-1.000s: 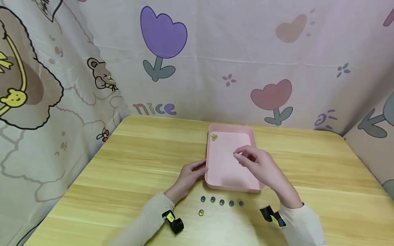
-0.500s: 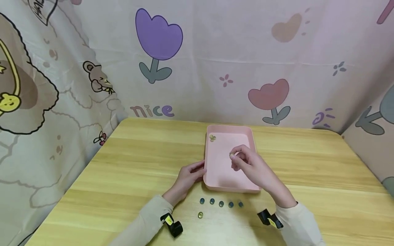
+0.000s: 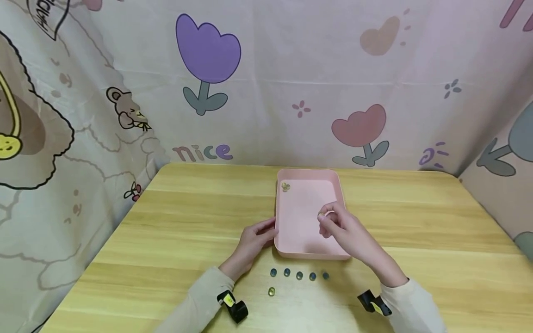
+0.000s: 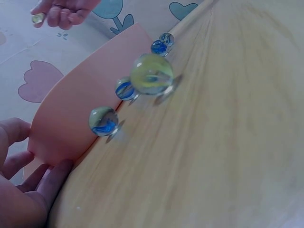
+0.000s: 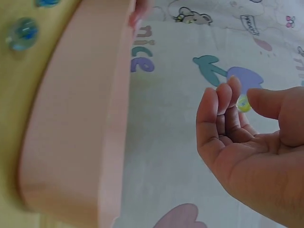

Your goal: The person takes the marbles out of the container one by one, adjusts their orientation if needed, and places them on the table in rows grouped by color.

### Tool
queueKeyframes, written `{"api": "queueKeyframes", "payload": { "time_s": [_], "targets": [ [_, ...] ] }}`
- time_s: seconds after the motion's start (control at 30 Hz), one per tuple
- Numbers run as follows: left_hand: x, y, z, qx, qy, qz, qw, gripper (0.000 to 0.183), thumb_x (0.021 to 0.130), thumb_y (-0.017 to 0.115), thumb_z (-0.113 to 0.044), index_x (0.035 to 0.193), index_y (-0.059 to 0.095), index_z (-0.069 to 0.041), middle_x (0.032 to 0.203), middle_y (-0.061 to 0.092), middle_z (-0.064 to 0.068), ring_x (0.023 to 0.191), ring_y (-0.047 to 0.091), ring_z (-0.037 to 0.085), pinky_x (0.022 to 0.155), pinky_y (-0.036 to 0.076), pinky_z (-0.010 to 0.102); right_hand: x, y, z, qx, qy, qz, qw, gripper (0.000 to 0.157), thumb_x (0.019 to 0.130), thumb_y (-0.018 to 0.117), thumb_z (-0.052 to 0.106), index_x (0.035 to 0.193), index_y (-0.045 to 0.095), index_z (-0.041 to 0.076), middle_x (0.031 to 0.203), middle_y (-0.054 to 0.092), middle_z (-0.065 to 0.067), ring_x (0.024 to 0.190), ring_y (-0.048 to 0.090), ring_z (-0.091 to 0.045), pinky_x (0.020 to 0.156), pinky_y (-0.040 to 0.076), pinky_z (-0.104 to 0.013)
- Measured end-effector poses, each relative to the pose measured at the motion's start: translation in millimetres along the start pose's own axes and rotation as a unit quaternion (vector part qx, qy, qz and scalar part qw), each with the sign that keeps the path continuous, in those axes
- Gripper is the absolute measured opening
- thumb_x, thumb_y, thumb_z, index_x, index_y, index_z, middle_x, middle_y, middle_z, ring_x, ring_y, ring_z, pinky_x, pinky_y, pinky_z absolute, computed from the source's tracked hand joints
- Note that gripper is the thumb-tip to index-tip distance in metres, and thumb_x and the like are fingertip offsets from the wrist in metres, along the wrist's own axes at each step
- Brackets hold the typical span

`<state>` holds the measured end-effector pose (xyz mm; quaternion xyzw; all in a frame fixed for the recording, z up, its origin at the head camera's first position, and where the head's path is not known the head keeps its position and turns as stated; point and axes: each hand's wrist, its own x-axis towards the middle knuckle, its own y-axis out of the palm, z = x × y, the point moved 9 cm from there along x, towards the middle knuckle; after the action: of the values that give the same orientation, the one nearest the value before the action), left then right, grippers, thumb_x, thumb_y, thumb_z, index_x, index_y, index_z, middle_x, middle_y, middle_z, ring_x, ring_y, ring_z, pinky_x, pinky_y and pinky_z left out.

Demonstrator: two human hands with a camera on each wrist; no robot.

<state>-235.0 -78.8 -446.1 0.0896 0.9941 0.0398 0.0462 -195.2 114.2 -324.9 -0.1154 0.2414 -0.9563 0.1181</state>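
Observation:
My right hand [image 3: 343,227] pinches a small yellow-swirled clear marble [image 5: 244,103] between thumb and fingertips. It is above the right half of a shallow pink tray [image 3: 306,208], whose floor shows beneath. My left hand [image 3: 251,238] rests with its fingertips against the outside of the tray's left wall, as the left wrist view also shows. A small cluster of yellowish marbles [image 3: 285,187] sits in the tray's far left corner. In front of the tray, several blue-swirled marbles [image 3: 299,275] lie in a row, with one yellow marble [image 3: 271,292] closer to me.
The wooden table [image 3: 200,208] carries the tray near its far edge. A printed cloth [image 3: 266,92] hangs behind and along both sides. Each wrist wears a black camera mount [image 3: 235,307] over a pale sleeve.
My right hand, with the marble still pinched, has shifted slightly right and down over the tray during the last half second. My left hand stays against the tray. The head view has drifted slightly.

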Motion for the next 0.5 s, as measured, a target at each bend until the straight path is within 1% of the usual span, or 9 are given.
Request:
{"api": "queueKeyframes", "payload": {
  "time_s": [0.23, 0.37, 0.5],
  "targets": [
    [-0.3, 0.4, -0.2, 0.001, -0.001, 0.002, 1.0000, 0.046, 0.093, 0.063, -0.008, 0.135, 0.051, 0.005, 0.133, 0.054, 0.022, 0.111, 0.059, 0.024, 0.089, 0.054, 0.031, -4.0, -1.2, -12.1, 0.010, 0.005, -0.004, 1.000, 0.011, 0.099, 0.055, 0.011, 0.103, 0.051, 0.001, 0.073, 0.058, -0.004, 0.072, 0.059, -0.019, 0.069, 0.050, -0.032],
    [0.4, 0.5, -0.6, -0.001, -0.002, 0.001, 1.0000, 0.047, 0.093, 0.064, -0.010, 0.136, 0.051, 0.004, 0.134, 0.054, 0.022, 0.111, 0.059, 0.023, 0.089, 0.054, 0.031, -3.6, 1.1, -11.7, 0.016, -0.004, -0.002, 1.000, 0.010, 0.098, 0.056, 0.009, 0.102, 0.052, 0.002, 0.074, 0.058, -0.004, 0.072, 0.059, -0.019, 0.067, 0.050, -0.031],
    [0.6, -0.2, -1.5, 0.002, 0.001, -0.003, 1.0000, 0.046, 0.093, 0.064, -0.010, 0.135, 0.051, 0.004, 0.134, 0.054, 0.021, 0.112, 0.059, 0.023, 0.089, 0.054, 0.031, -3.6, 5.8, -9.4, 0.019, -0.018, 0.006, 1.000, 0.008, 0.098, 0.056, 0.008, 0.101, 0.051, 0.003, 0.073, 0.058, -0.003, 0.069, 0.057, -0.018, 0.063, 0.049, -0.027]
  ]
}}
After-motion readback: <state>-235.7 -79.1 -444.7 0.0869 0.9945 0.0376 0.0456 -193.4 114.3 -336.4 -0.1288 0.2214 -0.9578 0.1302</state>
